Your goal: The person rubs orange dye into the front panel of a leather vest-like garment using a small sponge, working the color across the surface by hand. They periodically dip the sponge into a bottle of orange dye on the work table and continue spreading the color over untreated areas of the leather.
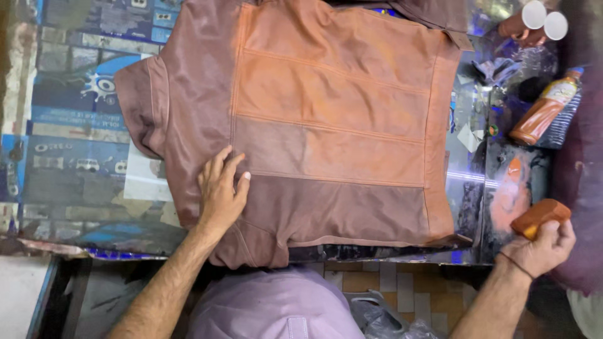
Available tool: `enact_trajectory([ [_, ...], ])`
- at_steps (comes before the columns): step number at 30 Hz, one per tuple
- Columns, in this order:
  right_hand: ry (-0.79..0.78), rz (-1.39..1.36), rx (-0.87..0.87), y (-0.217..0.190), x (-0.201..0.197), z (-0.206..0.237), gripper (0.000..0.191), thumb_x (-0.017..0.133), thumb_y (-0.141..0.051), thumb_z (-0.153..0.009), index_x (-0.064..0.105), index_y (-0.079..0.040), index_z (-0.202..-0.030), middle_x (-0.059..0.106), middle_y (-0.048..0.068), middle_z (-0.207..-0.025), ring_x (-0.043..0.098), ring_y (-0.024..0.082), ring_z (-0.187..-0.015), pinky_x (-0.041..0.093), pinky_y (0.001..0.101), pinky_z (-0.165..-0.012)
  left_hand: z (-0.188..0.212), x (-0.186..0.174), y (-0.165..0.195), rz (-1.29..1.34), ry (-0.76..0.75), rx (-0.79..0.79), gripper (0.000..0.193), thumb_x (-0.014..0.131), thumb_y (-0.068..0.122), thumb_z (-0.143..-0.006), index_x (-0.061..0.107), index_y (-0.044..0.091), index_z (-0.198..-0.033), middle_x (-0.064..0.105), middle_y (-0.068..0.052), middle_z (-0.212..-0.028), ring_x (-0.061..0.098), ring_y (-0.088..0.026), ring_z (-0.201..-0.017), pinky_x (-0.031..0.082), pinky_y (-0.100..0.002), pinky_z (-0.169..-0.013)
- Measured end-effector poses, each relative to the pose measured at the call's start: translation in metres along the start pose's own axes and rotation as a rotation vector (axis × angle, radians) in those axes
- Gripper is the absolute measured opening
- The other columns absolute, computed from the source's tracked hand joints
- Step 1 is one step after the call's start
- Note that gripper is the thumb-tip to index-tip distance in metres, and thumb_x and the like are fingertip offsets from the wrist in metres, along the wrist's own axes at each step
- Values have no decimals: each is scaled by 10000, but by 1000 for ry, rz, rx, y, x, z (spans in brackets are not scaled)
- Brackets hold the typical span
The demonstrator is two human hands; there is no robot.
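A brown leather jacket (326,119) lies flat, back side up, on a glass-topped table (75,169). Its upper panels look lighter and orange-tinted, the lower ones darker. My left hand (221,191) rests flat on the jacket's lower left part, fingers spread, pressing it down. My right hand (545,246) is off to the right of the jacket, near the table's front edge, closed around an orange-stained sponge (539,216).
A bottle of orange liquid (544,108) lies at the right on dark plastic. Two white caps (545,19) show at the top right. Posters sit under the glass. Below the table edge are a tiled floor (408,289) and a plastic bag (383,320).
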State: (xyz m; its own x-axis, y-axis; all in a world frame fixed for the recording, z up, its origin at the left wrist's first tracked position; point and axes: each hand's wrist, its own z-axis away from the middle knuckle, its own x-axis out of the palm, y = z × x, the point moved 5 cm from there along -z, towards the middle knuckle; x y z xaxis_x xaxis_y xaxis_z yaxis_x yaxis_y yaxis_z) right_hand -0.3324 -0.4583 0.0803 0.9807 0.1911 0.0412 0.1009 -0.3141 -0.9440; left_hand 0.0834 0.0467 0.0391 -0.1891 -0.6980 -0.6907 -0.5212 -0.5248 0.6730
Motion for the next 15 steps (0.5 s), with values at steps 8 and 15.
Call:
enact_trajectory([
  [8,-422,-177,309,-31,185,188,374,734,-106,-953,685,-90,-1323,693,74,-1284,643,213,-1173,530,391,-1029,-77,35,35,63,-246,530,476,685,294,-946,617,70,-1361,529,-120,-1508,420,-336,-1463,324,-514,-1209],
  [15,-459,669,-604,-50,316,194,266,765,-61,-887,757,-119,-1146,675,83,-1226,632,340,-1095,510,441,-946,-113,50,48,-119,-488,686,969,746,550,-805,371,24,-1527,434,-149,-1569,300,-318,-1504,177,-519,-1235],
])
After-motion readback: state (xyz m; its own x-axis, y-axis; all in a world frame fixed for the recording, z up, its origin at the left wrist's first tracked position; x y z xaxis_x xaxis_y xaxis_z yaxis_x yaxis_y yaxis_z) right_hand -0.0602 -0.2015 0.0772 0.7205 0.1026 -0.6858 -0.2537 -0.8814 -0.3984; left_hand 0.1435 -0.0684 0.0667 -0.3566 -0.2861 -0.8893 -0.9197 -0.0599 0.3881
